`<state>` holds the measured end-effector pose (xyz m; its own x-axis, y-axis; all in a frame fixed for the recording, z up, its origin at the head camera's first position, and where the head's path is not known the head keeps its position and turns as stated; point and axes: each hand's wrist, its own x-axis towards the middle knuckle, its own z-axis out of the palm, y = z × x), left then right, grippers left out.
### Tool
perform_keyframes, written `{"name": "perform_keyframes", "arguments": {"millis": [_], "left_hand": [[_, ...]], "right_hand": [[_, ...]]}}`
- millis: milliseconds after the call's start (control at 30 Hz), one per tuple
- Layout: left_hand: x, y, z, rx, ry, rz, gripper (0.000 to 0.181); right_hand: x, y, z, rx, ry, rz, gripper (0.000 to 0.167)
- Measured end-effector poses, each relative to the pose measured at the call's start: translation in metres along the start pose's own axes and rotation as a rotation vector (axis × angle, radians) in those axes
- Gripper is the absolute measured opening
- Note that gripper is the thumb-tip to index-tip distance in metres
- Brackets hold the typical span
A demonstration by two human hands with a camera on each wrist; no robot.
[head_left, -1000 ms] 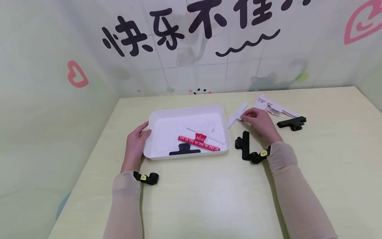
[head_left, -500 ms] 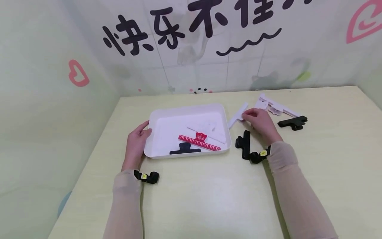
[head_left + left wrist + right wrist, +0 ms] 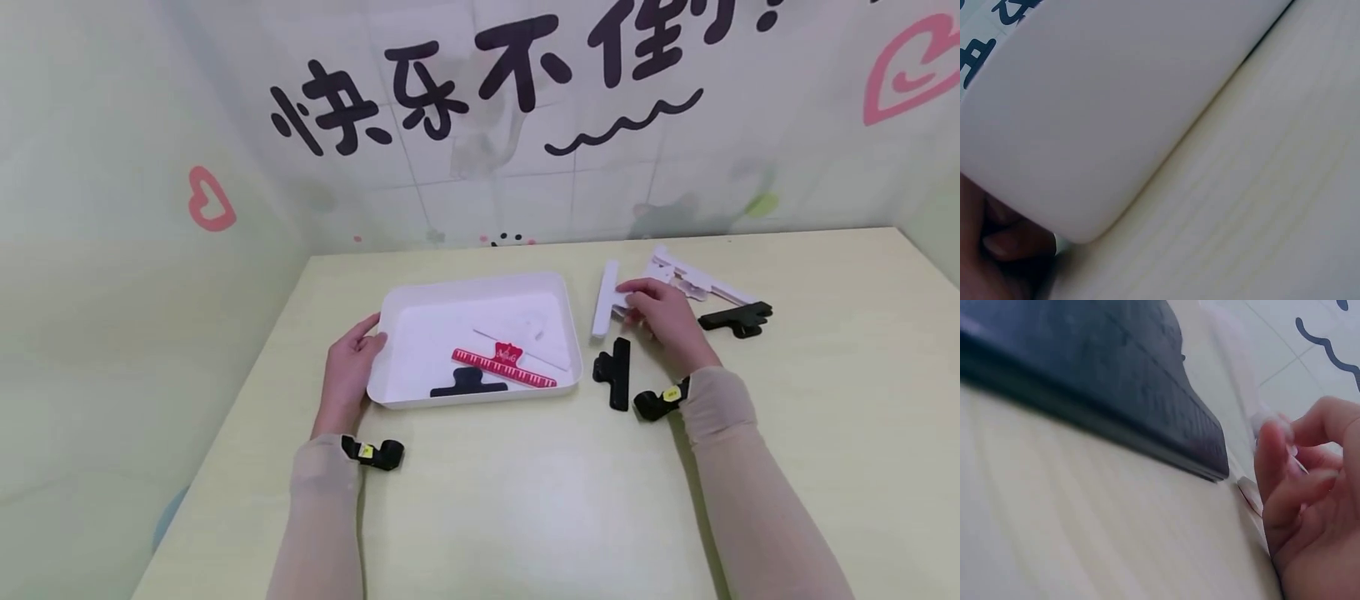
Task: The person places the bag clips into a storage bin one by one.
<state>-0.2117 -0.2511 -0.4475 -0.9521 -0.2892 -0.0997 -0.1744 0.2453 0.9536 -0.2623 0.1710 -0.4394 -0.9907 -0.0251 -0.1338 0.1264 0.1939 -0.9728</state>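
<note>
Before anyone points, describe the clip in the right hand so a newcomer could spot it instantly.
On the pale table, find the white tray and look just past its right edge. The right hand holds a long white clip there. It differs from the nearest black clip in colour, and from the white pieces behind in being held.

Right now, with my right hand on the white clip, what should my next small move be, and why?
Probably lift the white clip and bring it left over the tray: your right hand pinches it beside the tray, your left hand holds the tray's left end, and a red clip lies inside.
</note>
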Motion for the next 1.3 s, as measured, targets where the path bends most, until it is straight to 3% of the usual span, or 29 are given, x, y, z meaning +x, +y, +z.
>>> {"name": "perform_keyframes", "arguments": {"millis": [167,367,633,1000,1300], "left_hand": [[0.001,0.000,0.000,-0.051,0.011,0.024,0.041],[-0.001,-0.001,0.000,-0.055,0.005,0.002,0.042],[-0.001,-0.002,0.000,-0.044,0.009,0.025,0.041],[-0.002,-0.002,0.000,-0.045,0.001,0.011,0.043],[-0.003,-0.001,-0.001,-0.004,-0.005,0.015,0.044]], "right_hand": [[-0.002,-0.007,-0.003,0.116,0.005,-0.025,0.025],[-0.005,-0.017,0.000,0.085,0.052,-0.043,0.022],[-0.007,-0.025,0.014,0.172,0.024,-0.097,0.019],[-0.019,-0.041,0.055,0.072,-0.130,-0.168,0.020],[-0.034,-0.056,0.090,0.093,-0.163,-0.102,0.022]]}}
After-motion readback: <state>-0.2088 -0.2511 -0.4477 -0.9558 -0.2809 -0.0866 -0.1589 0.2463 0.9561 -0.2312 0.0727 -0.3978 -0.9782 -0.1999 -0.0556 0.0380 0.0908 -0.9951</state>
